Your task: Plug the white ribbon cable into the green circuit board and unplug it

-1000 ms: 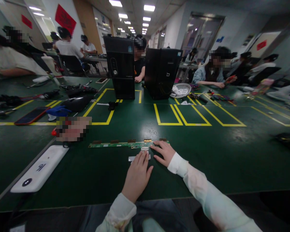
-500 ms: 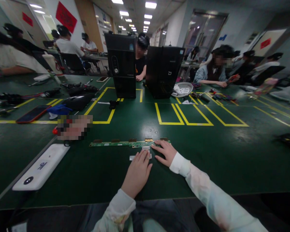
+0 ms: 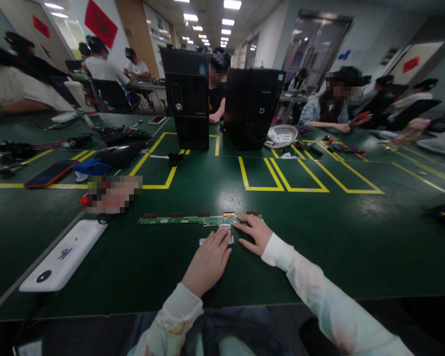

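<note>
A long, narrow green circuit board (image 3: pixel 174 221) lies flat across the green table, with brown tabs along its far edge. My right hand (image 3: pixel 255 232) rests on its right end with the fingers spread. Just below the board's connector, my left hand (image 3: pixel 209 257) lies over a whitish flat strip (image 3: pixel 203 242), its fingertips touching the strip near the connector. The fingers of my left hand are close together, and they hide most of the strip's middle.
A white power bank (image 3: pixel 65 254) lies at the left, beside a blurred pixelated item. Two black computer towers (image 3: pixel 187 99) stand at the back, near a white basket (image 3: pixel 281 136). Cables and a phone (image 3: pixel 52 174) lie at the far left. Several people sit around.
My left wrist and forearm have shifted slightly left, and a small blue spot now shows beside the wrist. My right hand stays on the board.
</note>
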### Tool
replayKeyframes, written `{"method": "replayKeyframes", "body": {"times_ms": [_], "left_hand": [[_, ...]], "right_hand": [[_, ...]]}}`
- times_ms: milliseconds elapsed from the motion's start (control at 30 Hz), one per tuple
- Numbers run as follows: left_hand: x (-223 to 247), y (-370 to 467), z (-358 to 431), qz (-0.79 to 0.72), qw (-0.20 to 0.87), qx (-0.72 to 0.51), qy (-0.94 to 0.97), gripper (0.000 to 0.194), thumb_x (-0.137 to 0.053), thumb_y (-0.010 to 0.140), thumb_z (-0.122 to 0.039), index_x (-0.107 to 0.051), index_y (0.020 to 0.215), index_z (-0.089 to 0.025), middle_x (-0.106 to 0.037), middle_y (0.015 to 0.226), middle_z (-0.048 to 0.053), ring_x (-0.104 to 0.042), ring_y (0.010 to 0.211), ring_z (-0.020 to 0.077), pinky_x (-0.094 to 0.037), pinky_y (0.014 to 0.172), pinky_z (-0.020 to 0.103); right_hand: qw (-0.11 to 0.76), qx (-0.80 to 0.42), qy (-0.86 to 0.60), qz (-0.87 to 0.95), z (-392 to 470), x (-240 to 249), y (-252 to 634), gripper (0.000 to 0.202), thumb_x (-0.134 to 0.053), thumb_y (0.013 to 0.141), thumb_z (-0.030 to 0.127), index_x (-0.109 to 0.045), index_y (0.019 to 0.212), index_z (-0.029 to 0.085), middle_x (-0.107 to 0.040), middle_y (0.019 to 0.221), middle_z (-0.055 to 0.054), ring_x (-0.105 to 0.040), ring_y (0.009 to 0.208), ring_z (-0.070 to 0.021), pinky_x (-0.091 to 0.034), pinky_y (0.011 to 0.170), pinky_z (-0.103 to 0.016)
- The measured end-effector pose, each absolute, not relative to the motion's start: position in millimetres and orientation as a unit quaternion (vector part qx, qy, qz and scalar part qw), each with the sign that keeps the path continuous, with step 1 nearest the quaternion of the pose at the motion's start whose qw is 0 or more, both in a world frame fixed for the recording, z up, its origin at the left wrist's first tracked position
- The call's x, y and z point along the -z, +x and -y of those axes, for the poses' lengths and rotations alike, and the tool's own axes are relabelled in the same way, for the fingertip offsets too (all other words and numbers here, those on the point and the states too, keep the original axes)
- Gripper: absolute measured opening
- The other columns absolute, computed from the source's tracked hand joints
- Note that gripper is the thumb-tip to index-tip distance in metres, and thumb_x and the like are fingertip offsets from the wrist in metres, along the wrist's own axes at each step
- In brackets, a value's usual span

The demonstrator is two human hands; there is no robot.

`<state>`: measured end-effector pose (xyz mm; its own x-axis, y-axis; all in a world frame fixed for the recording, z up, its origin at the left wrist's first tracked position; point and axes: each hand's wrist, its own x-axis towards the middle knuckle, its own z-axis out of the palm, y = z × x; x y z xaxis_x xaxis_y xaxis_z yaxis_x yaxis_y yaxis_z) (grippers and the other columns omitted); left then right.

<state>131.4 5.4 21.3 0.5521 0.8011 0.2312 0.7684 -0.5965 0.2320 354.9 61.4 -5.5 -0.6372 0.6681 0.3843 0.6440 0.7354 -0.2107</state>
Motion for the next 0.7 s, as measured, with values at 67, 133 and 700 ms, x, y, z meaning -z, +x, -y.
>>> {"method": "replayKeyframes", "body": {"times_ms": [67,133,700], "left_hand": [[-19.9,130.8,-6.7,-0.441,0.057,-0.159,0.881,0.040,-0.036,0.096,-0.023,-0.046,0.133,-0.012,-0.052,0.138,0.014,-0.044,0.132,0.0227,-0.037,0.110,0.044],[-19.1,129.7,-8.9,-0.434,0.062,-0.162,0.884,0.040,-0.035,0.097,-0.023,-0.045,0.134,-0.013,-0.052,0.139,0.013,-0.042,0.133,0.0223,-0.037,0.110,0.044],[-21.5,136.5,-8.2,-0.448,0.030,-0.153,0.881,0.039,-0.036,0.096,-0.024,-0.049,0.131,-0.011,-0.053,0.138,0.016,-0.046,0.131,0.0246,-0.041,0.107,0.044]], "right_hand": [[0.224,-0.028,-0.362,0.904,-61.5,5.9,354.7,0.047,-0.052,0.088,0.037,-0.053,0.132,0.019,-0.049,0.133,-0.016,-0.044,0.124,-0.0290,-0.040,0.101,-0.051],[0.226,-0.027,-0.360,0.905,-61.8,6.5,354.6,0.048,-0.053,0.088,0.037,-0.053,0.132,0.019,-0.049,0.133,-0.017,-0.044,0.124,-0.0289,-0.039,0.101,-0.051],[0.237,-0.030,-0.358,0.903,-64.0,11.2,355.3,0.050,-0.055,0.086,0.037,-0.052,0.132,0.020,-0.048,0.133,-0.016,-0.044,0.123,-0.0292,-0.039,0.101,-0.052]]}}
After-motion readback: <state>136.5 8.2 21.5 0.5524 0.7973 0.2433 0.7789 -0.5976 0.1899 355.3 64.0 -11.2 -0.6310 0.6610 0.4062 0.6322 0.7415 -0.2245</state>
